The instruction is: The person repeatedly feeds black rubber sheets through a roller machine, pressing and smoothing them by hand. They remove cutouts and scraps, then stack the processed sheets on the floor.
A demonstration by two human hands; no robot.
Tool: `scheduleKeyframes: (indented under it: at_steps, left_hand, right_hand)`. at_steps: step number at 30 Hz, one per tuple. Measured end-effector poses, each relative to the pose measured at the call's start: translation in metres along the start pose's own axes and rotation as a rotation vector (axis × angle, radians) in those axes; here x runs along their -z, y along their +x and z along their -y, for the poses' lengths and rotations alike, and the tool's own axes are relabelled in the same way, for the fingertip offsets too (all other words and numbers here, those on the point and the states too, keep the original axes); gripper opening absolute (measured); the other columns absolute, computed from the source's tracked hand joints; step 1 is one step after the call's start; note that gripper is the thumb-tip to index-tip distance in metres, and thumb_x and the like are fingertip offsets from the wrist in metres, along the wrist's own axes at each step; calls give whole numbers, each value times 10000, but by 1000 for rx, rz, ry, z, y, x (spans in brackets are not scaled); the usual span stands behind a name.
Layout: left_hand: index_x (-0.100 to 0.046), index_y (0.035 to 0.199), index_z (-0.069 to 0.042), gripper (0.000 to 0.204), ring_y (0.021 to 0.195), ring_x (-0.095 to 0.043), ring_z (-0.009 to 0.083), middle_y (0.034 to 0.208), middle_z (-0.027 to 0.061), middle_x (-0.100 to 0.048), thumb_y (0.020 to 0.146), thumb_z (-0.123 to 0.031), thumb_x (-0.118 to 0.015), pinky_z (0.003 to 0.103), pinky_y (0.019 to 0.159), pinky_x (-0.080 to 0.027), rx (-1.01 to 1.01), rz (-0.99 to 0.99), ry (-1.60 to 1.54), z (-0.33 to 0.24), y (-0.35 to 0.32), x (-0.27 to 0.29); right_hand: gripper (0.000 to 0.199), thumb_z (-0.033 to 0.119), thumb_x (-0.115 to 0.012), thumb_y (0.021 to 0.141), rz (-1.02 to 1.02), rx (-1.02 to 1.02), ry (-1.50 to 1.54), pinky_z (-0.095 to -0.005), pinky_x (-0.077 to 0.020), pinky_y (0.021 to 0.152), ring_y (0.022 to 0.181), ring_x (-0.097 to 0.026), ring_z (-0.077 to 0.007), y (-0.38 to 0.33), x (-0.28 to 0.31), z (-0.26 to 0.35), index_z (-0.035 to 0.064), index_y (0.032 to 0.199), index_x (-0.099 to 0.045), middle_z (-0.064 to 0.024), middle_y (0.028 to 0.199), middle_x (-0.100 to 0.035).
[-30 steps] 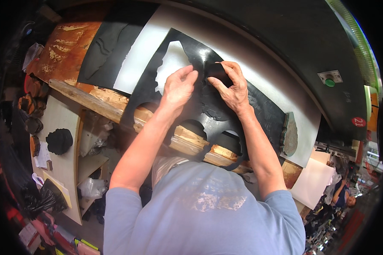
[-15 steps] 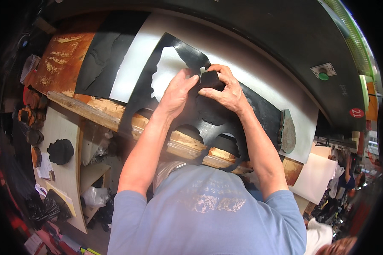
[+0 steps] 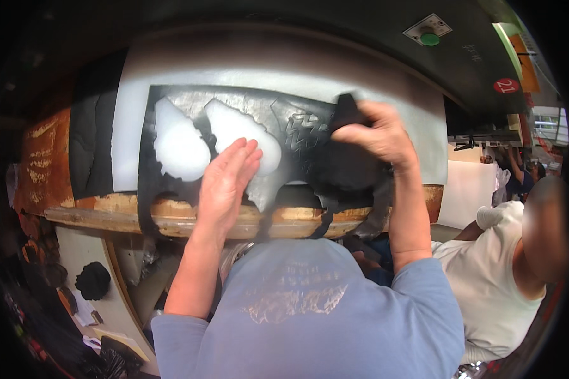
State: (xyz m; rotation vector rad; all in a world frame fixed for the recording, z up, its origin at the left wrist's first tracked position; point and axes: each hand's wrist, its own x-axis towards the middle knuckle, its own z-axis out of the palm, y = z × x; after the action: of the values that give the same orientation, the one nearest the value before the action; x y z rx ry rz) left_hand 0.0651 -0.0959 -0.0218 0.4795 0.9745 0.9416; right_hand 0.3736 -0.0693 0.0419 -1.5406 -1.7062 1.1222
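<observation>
A black rubber-like sheet (image 3: 259,104) with several rounded, jagged-edged cut-outs lies on the pale work surface and overhangs its near edge. My left hand (image 3: 223,183) is over the middle of the sheet, its fingers stretched out and close together, with nothing in them. Farther right, my right hand (image 3: 385,136) grips a dark cut piece (image 3: 346,112) between thumb and fingers, above the sheet's right part. Whether it is one piece or a stack I cannot tell. Beneath that hand, a dark rounded shape is blurred and partly hidden.
The pale surface (image 3: 423,145) ends at a worn wooden edge (image 3: 107,218). Beyond it is a dark machine beam with a green button (image 3: 430,39). Left below stands a shelf (image 3: 114,271) holding a black bundle (image 3: 93,280). A person in a white shirt (image 3: 493,278) is close on my right.
The sheet now lies flatter and squarer to the edge. My hands have moved apart: the left is off the piece, while the right still grips it. The person on my right shows more.
</observation>
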Motion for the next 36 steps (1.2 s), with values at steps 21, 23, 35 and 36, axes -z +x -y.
scheduleKeyframes:
  at_steps: [21,23,35,36]
  left_hand:
    - [-627,1304,-106,198,1022,-619,102,1231,-8,-679,1134,-198,-584,278,914,-496,-135,102,-121,40,74,-55]
    - [-620,1355,-105,241,1058,-655,131,1290,24,-690,1139,-202,-574,290,934,-517,-105,85,34,39,73,-45]
    - [-396,1590,102,626,1443,-538,303,1617,224,-465,1110,-224,-630,409,1216,-460,-315,-243,522,14,7,-52]
    - [-410,1578,102,607,1445,-539,312,1620,235,-461,1109,-214,-631,414,1212,-465,-333,-146,441,14,2,-58]
  right_hand:
    - [484,291,-975,735,-239,555,-171,-457,-499,1108,1358,-557,-350,52,-66,-69,29,1072,-747,-129,1309,-667]
    - [347,235,-945,785,-332,728,-281,-462,-541,1032,1269,-620,-361,44,-68,-63,40,985,-739,-119,1179,-709]
    - [231,116,-846,955,-338,43,258,-262,-617,798,883,-733,-105,-62,81,-31,-15,1128,-765,-42,996,-801]
    - [258,147,-860,945,-223,125,75,-274,-592,770,864,-690,-82,-56,81,-36,-21,1115,-763,-28,981,-798]
